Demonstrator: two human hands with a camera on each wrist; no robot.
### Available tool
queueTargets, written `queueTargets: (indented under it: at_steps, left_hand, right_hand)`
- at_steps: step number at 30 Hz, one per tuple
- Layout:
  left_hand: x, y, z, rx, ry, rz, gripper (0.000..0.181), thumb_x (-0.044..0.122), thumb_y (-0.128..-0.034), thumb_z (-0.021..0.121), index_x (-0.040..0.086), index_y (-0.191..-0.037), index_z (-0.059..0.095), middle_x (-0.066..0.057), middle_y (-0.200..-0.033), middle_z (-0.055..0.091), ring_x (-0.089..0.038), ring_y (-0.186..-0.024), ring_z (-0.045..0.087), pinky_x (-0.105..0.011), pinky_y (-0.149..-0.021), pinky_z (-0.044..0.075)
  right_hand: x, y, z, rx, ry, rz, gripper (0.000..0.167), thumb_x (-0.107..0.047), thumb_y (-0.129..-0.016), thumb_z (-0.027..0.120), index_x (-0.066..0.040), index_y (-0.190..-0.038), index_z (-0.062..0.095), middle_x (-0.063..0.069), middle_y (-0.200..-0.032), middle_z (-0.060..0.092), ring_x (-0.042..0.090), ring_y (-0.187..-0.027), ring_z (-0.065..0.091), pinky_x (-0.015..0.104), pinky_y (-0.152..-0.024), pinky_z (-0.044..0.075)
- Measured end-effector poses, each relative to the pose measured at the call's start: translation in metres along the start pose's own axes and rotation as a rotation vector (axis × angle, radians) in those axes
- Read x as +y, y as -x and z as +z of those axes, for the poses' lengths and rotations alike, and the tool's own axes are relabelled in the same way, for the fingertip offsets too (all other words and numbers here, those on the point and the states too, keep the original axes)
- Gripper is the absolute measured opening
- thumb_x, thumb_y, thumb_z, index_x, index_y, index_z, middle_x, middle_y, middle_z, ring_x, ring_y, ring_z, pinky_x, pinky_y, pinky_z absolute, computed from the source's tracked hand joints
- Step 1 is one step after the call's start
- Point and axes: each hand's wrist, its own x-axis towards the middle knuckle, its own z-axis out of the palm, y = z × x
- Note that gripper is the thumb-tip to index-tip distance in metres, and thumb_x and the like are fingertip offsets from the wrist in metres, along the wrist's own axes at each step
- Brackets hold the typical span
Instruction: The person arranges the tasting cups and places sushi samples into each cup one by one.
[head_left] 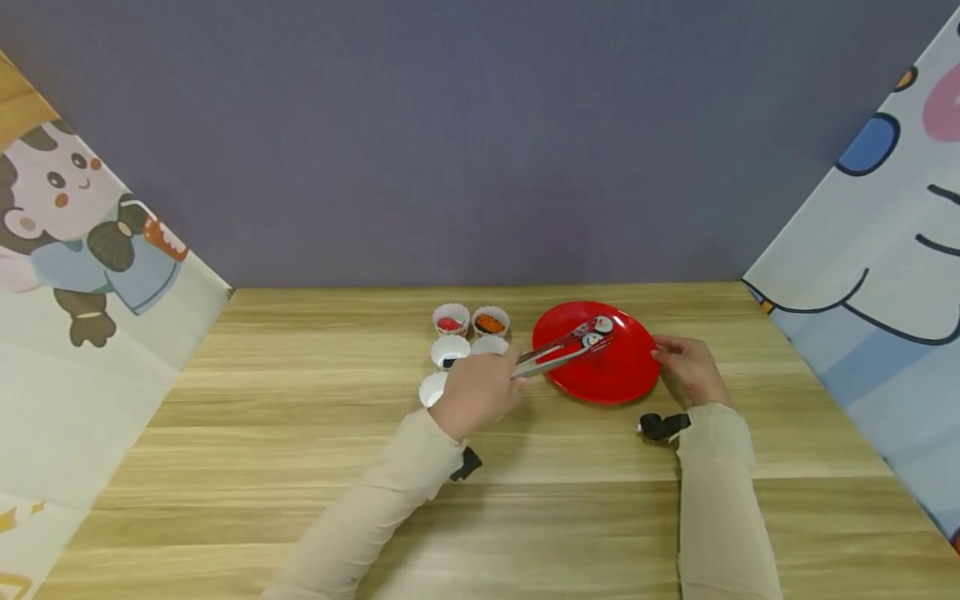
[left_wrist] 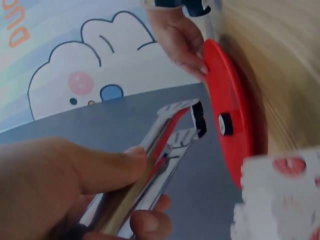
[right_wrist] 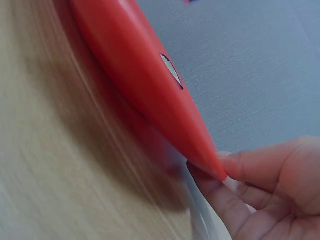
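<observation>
My left hand (head_left: 478, 393) grips metal tongs (head_left: 553, 360), whose tips reach over the red plate (head_left: 618, 379). Between those tips is a sushi roll piece with a black wrap (left_wrist: 198, 119), just above the plate in the left wrist view. Another sushi roll piece (left_wrist: 225, 123), white with a black side, sits on the plate. At the plate's right edge, my right hand (head_left: 692, 368) pinches the rim between thumb and fingers, as the right wrist view (right_wrist: 272, 187) shows close up.
Several white paper cups stand left of the plate. One cup (head_left: 451, 308) holds something red, another (head_left: 492, 312) something orange; a black item shows in a third (head_left: 447, 346). My left hand partly covers the nearest cups. A grey wall (head_left: 480, 167) rises behind the wooden table (head_left: 300, 433).
</observation>
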Motion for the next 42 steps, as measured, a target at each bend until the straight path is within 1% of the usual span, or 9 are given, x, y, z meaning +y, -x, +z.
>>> queueTargets:
  at_steps: [3, 4, 9, 12, 17, 23, 30, 35, 42]
  left_hand:
    - [-0.011, 0.009, -0.005, 0.045, 0.006, 0.035, 0.025, 0.034, -0.0906, 0.062, 0.011, -0.094, 0.052, 0.003, -0.061, 0.052, -0.013, -0.047, 0.048, -0.029, -0.039, 0.036]
    - [-0.015, 0.012, -0.006, 0.06, 0.003, 0.041, 0.026, 0.035, -0.0903, 0.062, 0.011, -0.093, 0.052, 0.003, -0.061, 0.052, -0.014, -0.048, 0.049, -0.03, -0.04, 0.037]
    - [-0.03, 0.024, -0.009, 0.078, 0.012, 0.022, 0.027, 0.034, -0.0893, 0.063, 0.011, -0.097, 0.053, 0.001, -0.063, 0.055, -0.016, -0.05, 0.05, -0.032, -0.042, 0.037]
    - [-0.035, 0.032, -0.009, 0.08, 0.029, 0.011, 0.027, 0.035, -0.0888, 0.064, 0.012, -0.097, 0.051, 0.0, -0.063, 0.054, -0.017, -0.049, 0.048, -0.032, -0.041, 0.035]
    - [-0.043, 0.045, -0.007, 0.12, 0.059, 0.036, 0.026, 0.032, -0.0858, 0.068, 0.013, -0.095, 0.052, 0.0, -0.062, 0.054, -0.018, -0.05, 0.047, -0.033, -0.041, 0.036]
    - [-0.052, 0.057, -0.009, 0.109, 0.074, 0.021, 0.024, 0.031, -0.0865, 0.067, 0.013, -0.094, 0.053, 0.0, -0.067, 0.055, -0.014, -0.051, 0.045, -0.03, -0.042, 0.035]
    - [-0.065, 0.068, -0.015, 0.149, 0.048, -0.001, 0.025, 0.029, -0.0842, 0.068, 0.015, -0.101, 0.056, 0.001, -0.067, 0.059, -0.012, -0.051, 0.044, -0.03, -0.042, 0.034]
    - [-0.073, 0.074, -0.015, 0.185, 0.036, 0.003, 0.024, 0.029, -0.0837, 0.069, 0.016, -0.1, 0.057, 0.002, -0.068, 0.059, -0.011, -0.051, 0.044, -0.03, -0.043, 0.035]
    - [-0.082, 0.086, -0.016, 0.189, 0.048, 0.011, 0.022, 0.03, -0.0843, 0.069, 0.015, -0.097, 0.057, 0.004, -0.065, 0.056, -0.008, -0.049, 0.04, -0.027, -0.043, 0.032]
  right_hand:
    - [0.0, 0.0, 0.0, -0.007, -0.01, -0.009, 0.042, -0.006, -0.096, 0.047, 0.012, -0.133, 0.042, 0.031, -0.13, 0.049, 0.007, -0.091, 0.055, 0.012, -0.075, 0.046]
    - [0.0, 0.0, 0.0, -0.005, -0.012, -0.03, 0.041, -0.005, -0.096, 0.047, 0.013, -0.132, 0.043, 0.032, -0.129, 0.049, 0.002, -0.087, 0.055, 0.012, -0.074, 0.046]
    - [0.003, -0.002, -0.002, 0.014, -0.02, -0.127, 0.038, -0.002, -0.094, 0.049, 0.019, -0.126, 0.046, 0.036, -0.122, 0.051, -0.01, -0.076, 0.053, 0.012, -0.071, 0.047]
    - [0.003, -0.004, -0.003, 0.017, -0.022, -0.131, 0.038, -0.001, -0.094, 0.049, 0.019, -0.126, 0.046, 0.036, -0.123, 0.051, -0.011, -0.076, 0.052, 0.011, -0.071, 0.046]
    - [0.003, -0.004, -0.004, 0.013, -0.027, -0.102, 0.039, -0.001, -0.094, 0.048, 0.018, -0.127, 0.045, 0.036, -0.126, 0.049, -0.011, -0.077, 0.051, 0.011, -0.072, 0.046]
    - [0.002, -0.001, -0.003, 0.023, -0.03, -0.078, 0.039, 0.0, -0.093, 0.047, 0.017, -0.128, 0.044, 0.035, -0.127, 0.048, -0.012, -0.077, 0.05, 0.01, -0.073, 0.045]
    - [0.003, -0.004, -0.005, 0.026, -0.024, -0.058, 0.04, -0.001, -0.093, 0.048, 0.017, -0.129, 0.044, 0.034, -0.128, 0.048, -0.011, -0.078, 0.05, 0.01, -0.073, 0.045]
    - [0.003, -0.003, -0.004, 0.036, -0.023, -0.054, 0.039, 0.0, -0.093, 0.048, 0.016, -0.129, 0.045, 0.034, -0.127, 0.049, -0.011, -0.078, 0.05, 0.008, -0.072, 0.044]
    - [0.004, -0.004, -0.003, 0.04, -0.039, -0.075, 0.039, 0.002, -0.092, 0.048, 0.018, -0.127, 0.045, 0.035, -0.126, 0.049, -0.012, -0.076, 0.051, 0.009, -0.071, 0.045]
